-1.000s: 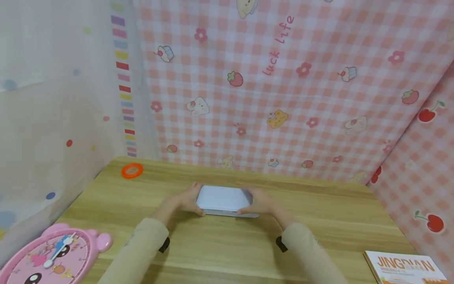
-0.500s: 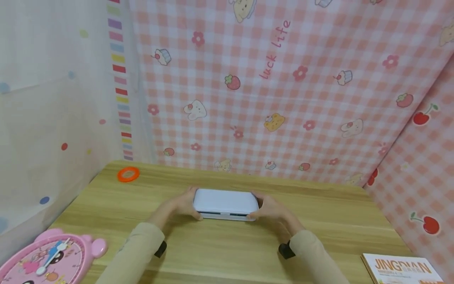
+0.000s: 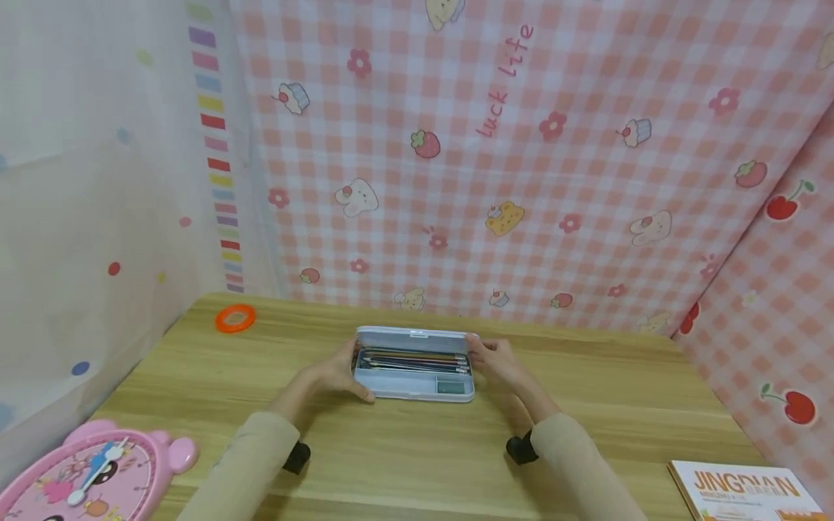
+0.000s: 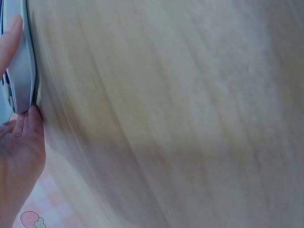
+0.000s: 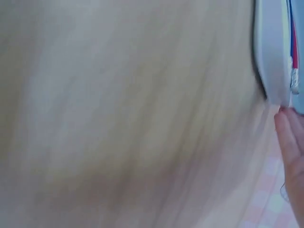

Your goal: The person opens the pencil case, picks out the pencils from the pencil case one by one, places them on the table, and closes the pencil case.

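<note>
A pale white-blue pencil case (image 3: 397, 385) lies on the table with its lid (image 3: 391, 338) raised at the back. Several pencils (image 3: 413, 360) fill its rear part, and a dark green block (image 3: 451, 387) sits in the front right compartment. My left hand (image 3: 334, 373) grips the case's left end, thumb at the front corner and fingers toward the back. At the right end, my right hand (image 3: 500, 362) holds the lid's corner, its other fingers partly hidden behind. In the right wrist view, fingertips (image 5: 281, 116) meet the end of the case.
An orange ring (image 3: 235, 318) lies at the back left of the wooden table (image 3: 417, 463). A pink clock (image 3: 98, 477) is at the front left, a white booklet (image 3: 746, 492) at the front right. A checked cloth (image 3: 391, 166) hangs behind.
The case was closed, with both hands around its ends. Its lid has swung up and back, showing the pencils; my right hand has moved from the front corner to the lid.
</note>
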Action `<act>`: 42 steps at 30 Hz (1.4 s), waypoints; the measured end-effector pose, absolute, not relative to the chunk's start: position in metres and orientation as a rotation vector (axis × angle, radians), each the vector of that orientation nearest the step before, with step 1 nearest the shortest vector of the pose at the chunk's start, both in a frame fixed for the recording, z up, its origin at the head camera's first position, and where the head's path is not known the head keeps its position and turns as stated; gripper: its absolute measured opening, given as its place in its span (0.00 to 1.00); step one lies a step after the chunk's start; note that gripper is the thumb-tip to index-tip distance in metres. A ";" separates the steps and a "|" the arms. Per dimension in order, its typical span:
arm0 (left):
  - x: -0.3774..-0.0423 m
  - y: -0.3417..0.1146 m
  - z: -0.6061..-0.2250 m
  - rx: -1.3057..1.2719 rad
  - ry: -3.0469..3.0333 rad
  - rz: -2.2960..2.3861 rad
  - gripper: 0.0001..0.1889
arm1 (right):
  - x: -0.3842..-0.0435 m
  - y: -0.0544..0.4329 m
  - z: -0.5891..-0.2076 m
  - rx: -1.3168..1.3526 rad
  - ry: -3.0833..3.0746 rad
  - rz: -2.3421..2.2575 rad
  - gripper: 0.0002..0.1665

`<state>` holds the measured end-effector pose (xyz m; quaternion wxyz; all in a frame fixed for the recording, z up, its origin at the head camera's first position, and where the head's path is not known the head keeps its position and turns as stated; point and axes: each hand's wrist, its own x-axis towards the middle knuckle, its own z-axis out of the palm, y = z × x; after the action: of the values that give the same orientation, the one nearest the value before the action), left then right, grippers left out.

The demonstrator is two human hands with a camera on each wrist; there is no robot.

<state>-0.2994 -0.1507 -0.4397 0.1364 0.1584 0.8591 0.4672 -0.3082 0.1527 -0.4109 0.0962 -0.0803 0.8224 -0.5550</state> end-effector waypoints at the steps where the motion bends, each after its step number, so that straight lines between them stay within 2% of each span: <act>1: -0.300 -0.151 -0.439 0.492 2.470 1.369 0.55 | -0.310 0.151 -0.410 -0.216 2.466 -1.661 0.35; 4: -0.304 -0.151 -0.436 0.557 2.483 1.342 0.54 | -0.323 0.150 -0.417 -0.095 2.524 -1.751 0.35; 6: -0.306 -0.150 -0.433 0.590 2.507 1.299 0.53 | -0.335 0.154 -0.429 -0.115 2.497 -1.869 0.36; 10: -0.308 -0.148 -0.429 0.620 2.545 1.235 0.54 | -0.395 0.178 -0.500 -0.149 2.448 -2.003 0.24; 13: -0.309 -0.146 -0.428 0.632 2.545 1.236 0.55 | -0.447 0.195 -0.559 -0.051 2.452 -1.978 0.17; 18: -0.312 -0.147 -0.427 0.679 2.488 1.207 0.56 | -0.471 0.202 -0.587 0.110 2.504 -1.907 0.17; 19: -0.312 -0.147 -0.426 0.682 2.470 1.187 0.57 | -0.471 0.204 -0.590 0.045 2.496 -1.949 0.16; 23: -0.314 -0.148 -0.419 0.662 2.424 1.114 0.59 | -0.468 0.203 -0.584 0.070 2.519 -1.928 0.14; 26: -0.314 -0.145 -0.409 0.628 2.490 0.948 0.60 | -0.449 0.191 -0.555 0.128 2.516 -1.844 0.16; 30: -0.315 -0.139 -0.399 0.479 2.611 0.606 0.63 | -0.394 0.160 -0.487 0.229 2.545 -1.767 0.15; 33: -0.316 -0.136 -0.395 0.383 2.644 0.430 0.66 | -0.360 0.143 -0.449 0.299 2.572 -1.732 0.14; 39: -0.315 -0.135 -0.394 0.319 2.617 0.331 0.68 | -0.338 0.137 -0.436 0.228 2.597 -1.736 0.15; 42: -0.314 -0.136 -0.391 0.310 2.604 0.326 0.67 | -0.336 0.134 -0.437 0.159 2.765 -1.564 0.17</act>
<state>-0.3144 -0.1364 -0.3914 0.2468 0.1137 0.9549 0.1197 -0.3364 0.1342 -0.4366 -0.0195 0.0500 0.8691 -0.4918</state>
